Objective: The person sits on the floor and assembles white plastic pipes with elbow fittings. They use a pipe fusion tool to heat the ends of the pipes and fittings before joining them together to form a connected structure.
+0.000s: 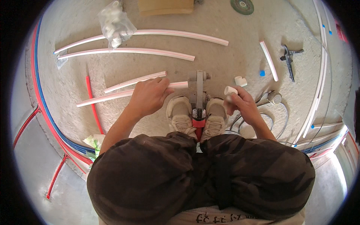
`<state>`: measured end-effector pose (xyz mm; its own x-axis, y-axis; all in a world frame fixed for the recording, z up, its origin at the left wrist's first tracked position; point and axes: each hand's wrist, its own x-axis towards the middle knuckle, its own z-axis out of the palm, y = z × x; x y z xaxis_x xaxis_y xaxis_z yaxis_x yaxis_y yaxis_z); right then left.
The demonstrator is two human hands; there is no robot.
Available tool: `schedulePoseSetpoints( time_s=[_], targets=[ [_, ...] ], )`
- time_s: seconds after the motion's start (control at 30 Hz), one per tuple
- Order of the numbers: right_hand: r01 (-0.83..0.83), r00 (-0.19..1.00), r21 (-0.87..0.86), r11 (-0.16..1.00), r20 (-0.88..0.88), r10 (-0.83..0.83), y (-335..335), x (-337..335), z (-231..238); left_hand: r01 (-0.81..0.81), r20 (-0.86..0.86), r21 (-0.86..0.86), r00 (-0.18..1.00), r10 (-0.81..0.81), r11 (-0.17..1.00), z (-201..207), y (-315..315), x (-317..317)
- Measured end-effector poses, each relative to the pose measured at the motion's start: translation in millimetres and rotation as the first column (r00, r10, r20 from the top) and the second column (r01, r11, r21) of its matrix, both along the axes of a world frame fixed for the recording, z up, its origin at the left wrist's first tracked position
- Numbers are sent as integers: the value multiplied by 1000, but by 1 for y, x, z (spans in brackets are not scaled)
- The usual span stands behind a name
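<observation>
We squat on a bare concrete floor [232, 56], knees filling the lower half of the view, both shoes [180, 114] planted either side of a grey pipe-welding tool [198, 90] with a red handle between our feet.

Open room: clear concrete ahead between the tool and the far pipes. To the left, the floor ends at a curved run of red and blue lines [41, 105]; to the right, long white pipes [318, 82] sweep along the edge.

Around us:
- two long white pipes [150, 50] lie across the far floor, with a clear bag of white fittings [114, 24] resting on them
- a short white pipe piece [269, 60], blue cap [262, 73], dark pipe cutter [289, 60] and grinding disc [242, 5] to the right front
- a white elbow fitting [240, 80] just beside the tool, and cable loops [270, 112] by the right shoe
- a red pipe offcut [93, 108] to the left

Left hand [148, 97]: grip closed around a white pipe [112, 95] near its right end. Pipe lies on the floor, long axis running left to right, slightly rising toward the tool, its end pointing at the tool head and close to it. Another white pipe [131, 81] lies parallel just beyond it.

Right hand [242, 103]: fingers pinch a small white fitting [230, 90], held off the floor just right of the tool, open end facing up-left.
</observation>
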<state>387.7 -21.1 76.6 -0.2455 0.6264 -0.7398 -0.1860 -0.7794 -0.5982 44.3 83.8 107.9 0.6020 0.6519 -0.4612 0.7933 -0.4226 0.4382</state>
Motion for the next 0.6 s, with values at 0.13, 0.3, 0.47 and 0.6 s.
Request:
schedulePoseSetpoints(
  time_s=[0.13,0.3,0.47,0.6],
  targets=[
    [-59,998,106,993,44,55,13,-13,-9,-47,42,3,998,46,999,-2,5,-6],
    [-120,992,57,991,43,118,10,-15,-24,-38,-26,-50,999,37,998,-10,0,-12],
    [-152,987,34,988,63,150,21,-14,-25,-88,41,-12,995,88,996,-16,11,-8],
    [-127,988,70,989,98,120,44,-17,-26,-143,74,-49,986,147,988,-18,20,-1]
  ],
)
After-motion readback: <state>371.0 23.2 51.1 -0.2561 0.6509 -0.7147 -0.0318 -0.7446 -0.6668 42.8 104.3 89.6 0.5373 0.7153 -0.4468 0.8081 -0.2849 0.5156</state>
